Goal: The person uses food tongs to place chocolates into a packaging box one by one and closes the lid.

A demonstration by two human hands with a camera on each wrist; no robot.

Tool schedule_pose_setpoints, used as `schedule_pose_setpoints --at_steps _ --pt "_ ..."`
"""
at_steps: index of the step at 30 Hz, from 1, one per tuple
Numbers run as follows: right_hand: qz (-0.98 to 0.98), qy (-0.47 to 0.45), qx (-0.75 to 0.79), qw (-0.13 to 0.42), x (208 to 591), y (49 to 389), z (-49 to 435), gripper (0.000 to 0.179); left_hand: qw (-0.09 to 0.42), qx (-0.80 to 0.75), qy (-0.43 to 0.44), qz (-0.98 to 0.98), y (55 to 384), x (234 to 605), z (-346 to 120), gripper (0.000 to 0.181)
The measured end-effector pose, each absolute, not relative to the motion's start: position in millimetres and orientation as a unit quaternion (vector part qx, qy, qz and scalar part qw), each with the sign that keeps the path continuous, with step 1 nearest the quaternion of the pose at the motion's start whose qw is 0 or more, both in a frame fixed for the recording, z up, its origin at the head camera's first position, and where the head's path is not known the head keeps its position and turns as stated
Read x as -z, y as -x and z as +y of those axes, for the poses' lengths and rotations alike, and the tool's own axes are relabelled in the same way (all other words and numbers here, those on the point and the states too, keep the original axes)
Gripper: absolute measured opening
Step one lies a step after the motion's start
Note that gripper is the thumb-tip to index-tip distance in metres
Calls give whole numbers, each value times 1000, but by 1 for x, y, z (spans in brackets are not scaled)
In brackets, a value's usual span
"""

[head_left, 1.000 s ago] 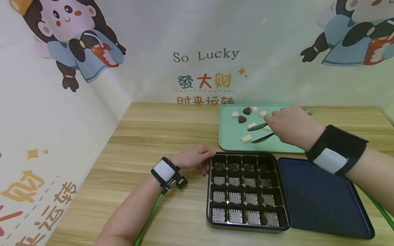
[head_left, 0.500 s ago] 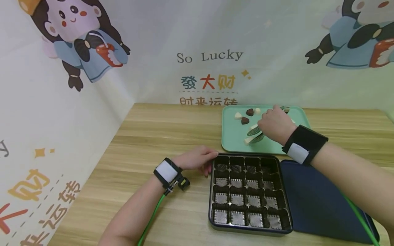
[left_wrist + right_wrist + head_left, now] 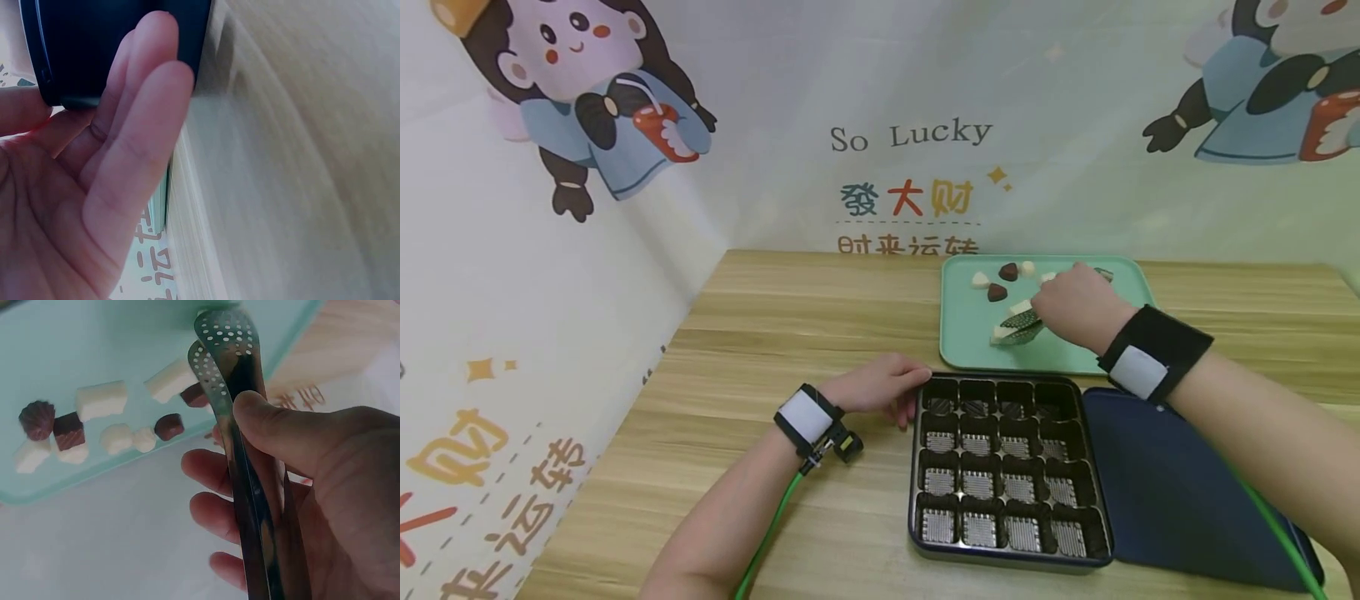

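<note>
Left hand (image 3: pixel 880 387) at a compartmented box (image 3: pixel 1011 557); right hand (image 3: pixel 1078 308) gripping tongs (image 3: pixel 255 519) over a tray (image 3: pixel 958 325).

On the bench (image 3: pixel 790 317), the left hand is extended with fingers fairly straight, its thumb touching the rim at the box's far-left corner; the box, divided four by four, sits just beside the tray's near edge. A white piece (image 3: pixel 1000 333) is at the tongs' tips over the tray's near-left part, left of the right hand and slightly nearer the tray's near edge; whether it is clamped cannot be told. Brown pieces (image 3: pixel 997 293) lie toward the tray's far-left corner. The right hand's thumb presses the tongs, fingers curled on the opposite side. A dark blue lid (image 3: pixel 1157 500) lies right of the box, below the right forearm (image 3: pixel 1262 417).
</note>
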State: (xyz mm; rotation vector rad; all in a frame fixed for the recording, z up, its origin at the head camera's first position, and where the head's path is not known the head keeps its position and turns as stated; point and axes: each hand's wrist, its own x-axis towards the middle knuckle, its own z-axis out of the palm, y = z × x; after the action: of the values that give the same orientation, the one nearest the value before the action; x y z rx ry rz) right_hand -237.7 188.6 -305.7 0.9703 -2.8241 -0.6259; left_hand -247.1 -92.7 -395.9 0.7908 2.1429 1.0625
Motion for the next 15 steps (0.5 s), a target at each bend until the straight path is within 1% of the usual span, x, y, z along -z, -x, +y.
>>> schedule_pose_setpoints --at_steps 2,5,7,12,15 --pt "-939 -304 161 17 298 235 193 17 305 -403 -298 810 247 397 -93 36" --pt "-950 -295 100 -11 286 228 198 9 302 -406 -294 811 247 398 -92 37" --pt "-950 -301 76 -22 278 220 197 8 302 -406 -292 812 247 399 -92 37" --pt "-935 -350 54 -20 268 195 191 8 309 -405 -290 810 248 400 -92 39" --pt "-927 -371 50 -32 268 182 181 14 312 -405 -289 810 249 399 -91 39"
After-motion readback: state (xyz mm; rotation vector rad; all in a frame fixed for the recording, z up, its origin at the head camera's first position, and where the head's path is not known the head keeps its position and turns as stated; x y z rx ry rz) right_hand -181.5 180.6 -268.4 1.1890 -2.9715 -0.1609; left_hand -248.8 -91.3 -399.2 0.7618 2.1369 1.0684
